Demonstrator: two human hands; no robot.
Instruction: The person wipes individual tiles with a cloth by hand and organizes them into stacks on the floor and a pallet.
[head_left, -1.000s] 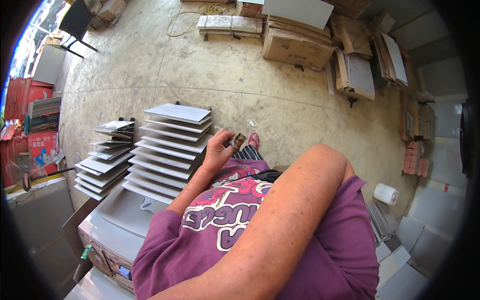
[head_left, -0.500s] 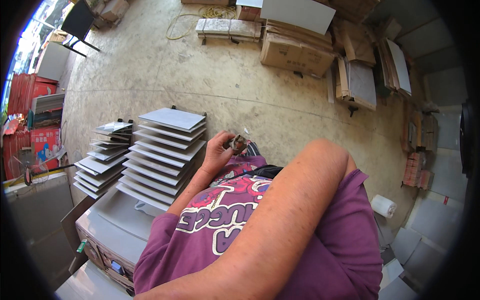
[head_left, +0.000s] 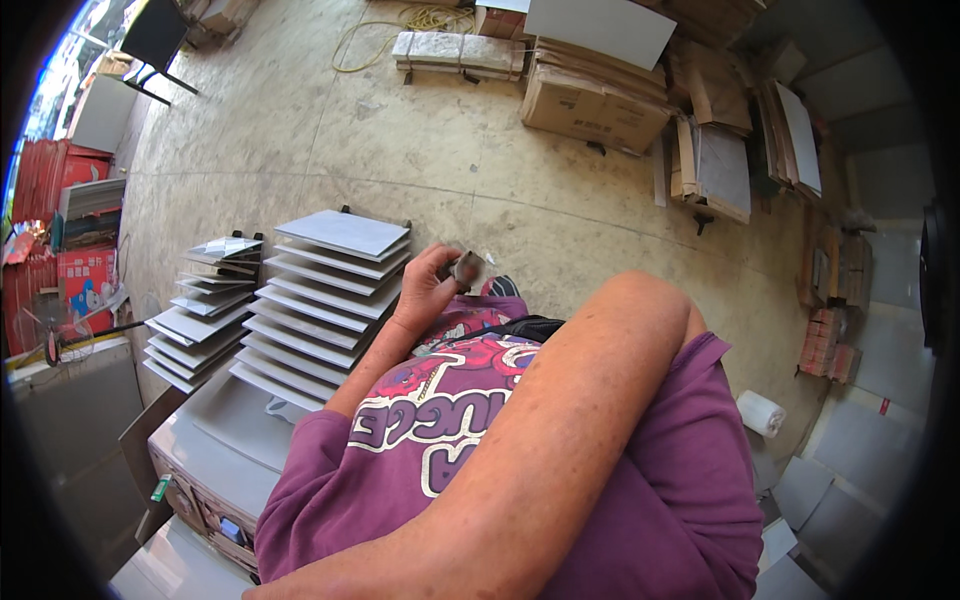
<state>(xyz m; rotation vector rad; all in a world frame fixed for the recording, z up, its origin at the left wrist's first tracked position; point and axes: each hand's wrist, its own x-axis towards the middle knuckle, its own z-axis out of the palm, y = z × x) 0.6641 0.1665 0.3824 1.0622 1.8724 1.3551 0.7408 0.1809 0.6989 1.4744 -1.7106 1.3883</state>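
My left hand (head_left: 425, 287) is in front of the printed purple shirt (head_left: 420, 385), its fingers closed round a small grey-brown object (head_left: 467, 268). The object's kind cannot be made out. Just left of that hand stands a tiered display of grey sample tiles (head_left: 340, 233), slanted one above another. My right forearm (head_left: 540, 440) crosses the view from its bent elbow at upper right down to the lower left. My right hand lies beyond the picture's edge.
A shorter rack of smaller tile samples (head_left: 205, 322) stands farther left, near a grey tabletop (head_left: 220, 435). Cardboard boxes (head_left: 595, 105) and a strapped white bundle (head_left: 455, 55) sit across the concrete floor. A white roll (head_left: 762, 413) lies to the right.
My left hand has risen slightly and shifted left with the small object, which has turned in the fingers. The right forearm has dipped a little.
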